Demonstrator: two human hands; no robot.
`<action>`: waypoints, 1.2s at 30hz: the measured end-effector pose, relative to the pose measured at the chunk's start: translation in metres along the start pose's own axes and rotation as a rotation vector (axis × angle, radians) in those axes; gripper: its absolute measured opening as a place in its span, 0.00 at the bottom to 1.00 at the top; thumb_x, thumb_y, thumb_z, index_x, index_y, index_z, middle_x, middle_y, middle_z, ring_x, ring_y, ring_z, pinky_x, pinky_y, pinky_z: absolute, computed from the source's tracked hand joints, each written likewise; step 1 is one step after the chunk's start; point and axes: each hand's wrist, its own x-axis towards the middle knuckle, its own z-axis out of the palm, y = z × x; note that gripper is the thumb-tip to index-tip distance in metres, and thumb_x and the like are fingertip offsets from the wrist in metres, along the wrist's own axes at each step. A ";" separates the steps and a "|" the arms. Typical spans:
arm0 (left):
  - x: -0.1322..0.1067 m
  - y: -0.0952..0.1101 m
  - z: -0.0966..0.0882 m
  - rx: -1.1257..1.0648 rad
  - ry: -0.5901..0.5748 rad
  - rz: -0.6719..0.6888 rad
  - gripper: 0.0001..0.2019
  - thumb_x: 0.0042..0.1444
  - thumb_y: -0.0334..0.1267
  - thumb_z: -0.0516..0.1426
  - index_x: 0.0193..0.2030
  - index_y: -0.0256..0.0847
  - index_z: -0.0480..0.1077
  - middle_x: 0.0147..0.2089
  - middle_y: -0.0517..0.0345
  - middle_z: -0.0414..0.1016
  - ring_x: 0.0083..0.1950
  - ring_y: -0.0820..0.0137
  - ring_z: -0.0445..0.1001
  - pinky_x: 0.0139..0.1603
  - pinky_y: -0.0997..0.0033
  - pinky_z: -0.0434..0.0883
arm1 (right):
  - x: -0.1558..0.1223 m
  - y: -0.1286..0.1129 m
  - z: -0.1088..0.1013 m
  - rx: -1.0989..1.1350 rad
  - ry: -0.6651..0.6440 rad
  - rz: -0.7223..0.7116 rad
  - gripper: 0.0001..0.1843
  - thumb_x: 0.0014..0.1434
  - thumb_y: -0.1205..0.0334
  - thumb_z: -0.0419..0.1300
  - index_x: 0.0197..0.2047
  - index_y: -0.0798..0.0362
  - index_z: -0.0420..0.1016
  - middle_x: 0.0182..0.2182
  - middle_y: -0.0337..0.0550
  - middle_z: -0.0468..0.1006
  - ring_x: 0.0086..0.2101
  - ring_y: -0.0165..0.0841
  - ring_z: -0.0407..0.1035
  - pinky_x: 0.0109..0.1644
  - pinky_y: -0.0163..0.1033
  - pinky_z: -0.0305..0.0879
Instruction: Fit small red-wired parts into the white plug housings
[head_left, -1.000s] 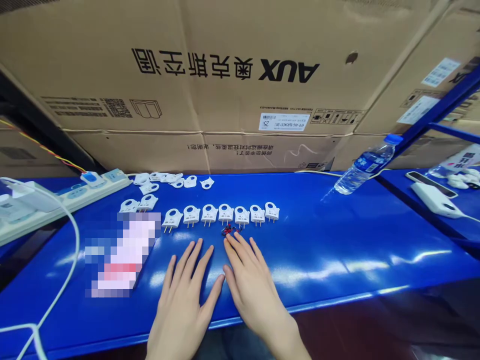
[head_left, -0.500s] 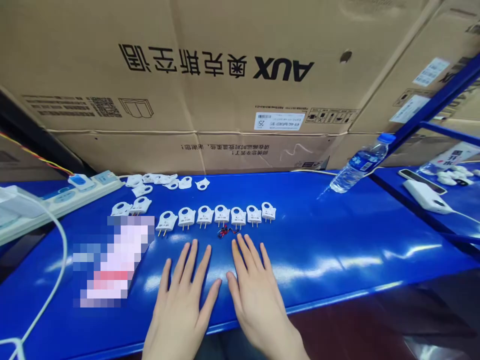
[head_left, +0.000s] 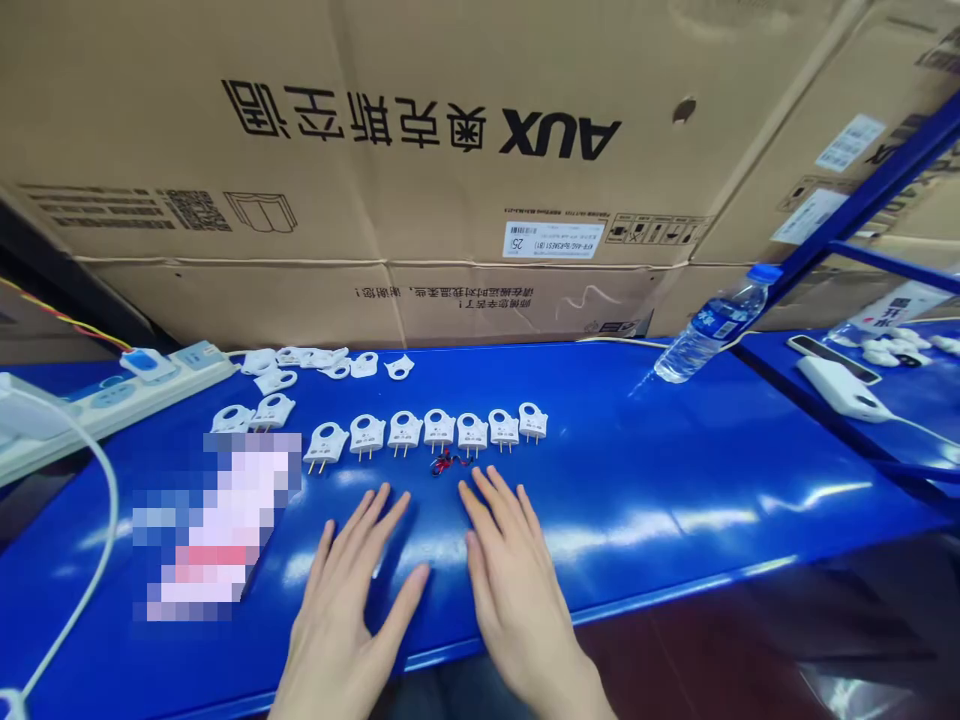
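My left hand is over the front of the blue tabletop, fingers spread and holding nothing. Beside it, my right hand is also open and empty, its fingertips just short of a small bundle of red and black wires. Behind the wires stretches a row of several white two-pin plug housings, each with a round hole, pins toward me. Two more housings sit further left. At the back lie several loose white ring-shaped covers.
A pixelated pinkish item lies left of my left hand. White power strips and a white cable occupy the left side. A water bottle stands back right, near a blue metal post. A large cardboard box walls off the back.
My left hand's fingers have bent slightly and its thumb has moved further from them. My right thumb has drawn closer to its fingers. The view has shifted a little; the plug housings stay put.
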 end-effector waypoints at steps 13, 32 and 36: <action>0.012 0.046 0.011 -1.292 0.121 -0.484 0.31 0.72 0.56 0.35 0.79 0.60 0.48 0.76 0.57 0.63 0.74 0.52 0.64 0.66 0.36 0.73 | 0.006 -0.003 -0.006 0.917 0.314 0.334 0.41 0.72 0.54 0.13 0.80 0.46 0.42 0.69 0.52 0.68 0.67 0.39 0.64 0.62 0.57 0.74; 0.003 0.024 0.010 0.015 0.051 0.090 0.26 0.69 0.46 0.55 0.73 0.60 0.61 0.78 0.58 0.60 0.77 0.52 0.60 0.76 0.34 0.57 | -0.002 0.016 -0.007 0.041 0.083 0.074 0.28 0.74 0.56 0.52 0.74 0.49 0.62 0.73 0.50 0.61 0.73 0.47 0.52 0.74 0.63 0.56; 0.002 0.012 0.016 0.350 0.051 0.145 0.28 0.70 0.47 0.51 0.75 0.45 0.58 0.76 0.46 0.62 0.78 0.48 0.58 0.75 0.29 0.51 | 0.002 0.015 -0.007 -0.207 -0.020 -0.031 0.29 0.74 0.63 0.48 0.75 0.54 0.60 0.74 0.51 0.59 0.74 0.49 0.49 0.74 0.64 0.57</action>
